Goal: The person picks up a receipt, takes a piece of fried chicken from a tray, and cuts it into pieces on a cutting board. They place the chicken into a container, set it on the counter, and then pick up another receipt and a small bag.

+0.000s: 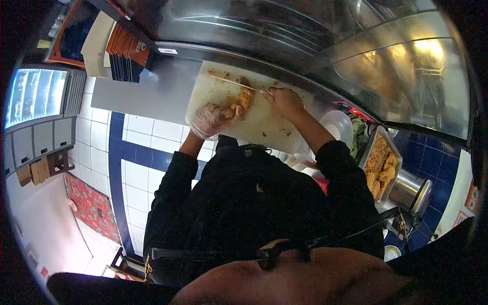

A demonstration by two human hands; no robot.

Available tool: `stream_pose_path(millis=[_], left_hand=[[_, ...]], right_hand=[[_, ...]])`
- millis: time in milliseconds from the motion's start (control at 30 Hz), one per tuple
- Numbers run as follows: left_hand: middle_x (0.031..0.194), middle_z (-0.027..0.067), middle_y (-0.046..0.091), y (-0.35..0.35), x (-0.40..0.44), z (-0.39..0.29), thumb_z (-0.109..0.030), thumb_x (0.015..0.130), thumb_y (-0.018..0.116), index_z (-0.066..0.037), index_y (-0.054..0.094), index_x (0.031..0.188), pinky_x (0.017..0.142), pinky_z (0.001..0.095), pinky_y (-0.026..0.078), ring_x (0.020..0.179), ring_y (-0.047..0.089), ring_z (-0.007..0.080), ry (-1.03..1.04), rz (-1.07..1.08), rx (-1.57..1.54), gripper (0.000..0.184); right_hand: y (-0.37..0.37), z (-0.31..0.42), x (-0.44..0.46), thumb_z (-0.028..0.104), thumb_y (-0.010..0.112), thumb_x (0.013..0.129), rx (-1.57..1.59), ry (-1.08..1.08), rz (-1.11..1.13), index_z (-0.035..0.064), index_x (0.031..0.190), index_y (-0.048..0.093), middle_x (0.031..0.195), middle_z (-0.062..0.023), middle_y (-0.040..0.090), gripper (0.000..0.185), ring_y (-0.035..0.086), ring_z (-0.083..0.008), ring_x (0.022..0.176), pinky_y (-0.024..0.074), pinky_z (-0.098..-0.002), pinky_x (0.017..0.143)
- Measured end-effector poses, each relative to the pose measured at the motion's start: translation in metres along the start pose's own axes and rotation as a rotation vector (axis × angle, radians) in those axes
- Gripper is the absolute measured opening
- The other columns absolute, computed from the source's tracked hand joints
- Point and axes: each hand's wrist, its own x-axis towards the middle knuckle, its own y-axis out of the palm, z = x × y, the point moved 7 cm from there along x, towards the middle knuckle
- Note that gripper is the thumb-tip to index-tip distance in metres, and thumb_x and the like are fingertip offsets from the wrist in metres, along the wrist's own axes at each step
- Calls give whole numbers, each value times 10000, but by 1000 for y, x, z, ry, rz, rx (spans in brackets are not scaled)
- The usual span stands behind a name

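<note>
On a pale cutting board (274,118) lies browned, cooked-looking meat (243,103), in pieces close together. My left hand (209,119), in a clear plastic glove, rests at the board's left part, touching the near left end of the meat; how its fingers lie is hard to tell through the glove. My right hand (284,101) is bare and closed round the handle of a long knife (231,81). The blade points left across the upper end of the meat. Brown crumbs and smears dot the board.
A metal tray (382,168) of breaded pieces stands right, beside a steel container (409,190). White bowls (338,126) sit right of the board. Folded cartons (124,53) stand at the counter's back left. A steel wall or hood (284,35) borders the counter's far side.
</note>
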Motion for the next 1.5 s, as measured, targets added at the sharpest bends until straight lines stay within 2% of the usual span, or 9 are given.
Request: stream_pose_path(millis=[167,233,333,367,500,600,800,1100,1500], left_hand=[[982,108,596,4,-4,3,-343,665,772,-112,644,1006,819,404,460,892,554,293,1,-22,55,431],[1110,144,549,2,12,3,-472,623,765,-109,617,1110,928,451,398,1056,499,303,-281,194,68,625],[1274,168,434,-40,45,-28,-597,555,748,-116,540,1236,1032,501,288,1206,392,341,-57,2,112,860],[1404,183,290,-15,38,-3,-643,508,745,-140,447,1329,1099,525,158,1302,279,379,-158,56,-234,1008],[1498,203,94,13,68,4,-710,430,749,-109,298,1404,1125,501,57,1388,82,358,148,405,80,1231],[1495,205,105,-10,98,-25,-703,440,753,-106,282,1412,1122,506,61,1389,92,363,266,450,22,1234],[1463,217,186,10,101,-20,-599,487,795,-105,266,1416,1116,467,163,1362,165,388,201,599,64,1177],[1338,234,326,20,83,-40,-447,554,799,-45,255,1382,1063,484,260,1253,310,406,186,385,-118,1070],[1202,210,404,18,52,-50,-265,589,793,-14,341,1268,960,471,349,1114,401,373,166,-171,-120,854]], right_hand=[[16,15,11,585,344,899,84,5,0,90,1026,635,803,-200,647,588,640,-348,777,496,-470,757],[13,27,4,565,351,907,-15,-47,-70,90,1032,623,759,-205,637,562,636,-361,751,504,-455,727],[-16,20,-38,508,373,923,196,59,-212,69,1025,611,764,-220,627,510,623,-389,734,496,-469,697],[-22,13,-57,478,382,930,243,82,-213,58,1024,606,772,-223,625,485,615,-402,731,488,-482,690],[-4,-22,-155,400,369,953,446,284,-145,14,1006,595,778,-260,606,451,595,-432,770,463,-506,701],[59,-40,-214,443,314,964,696,588,-54,-19,886,625,764,-269,602,562,592,-436,800,444,-491,703],[127,6,-201,603,225,932,985,573,-142,37,666,526,575,-44,479,695,446,-156,544,373,-309,533],[185,52,-165,641,291,901,1562,668,-65,54,670,483,469,-47,430,659,355,-154,310,288,-301,304],[176,168,-127,643,276,904,2256,550,-160,93,705,453,464,-27,387,611,332,-142,338,279,-292,328]])
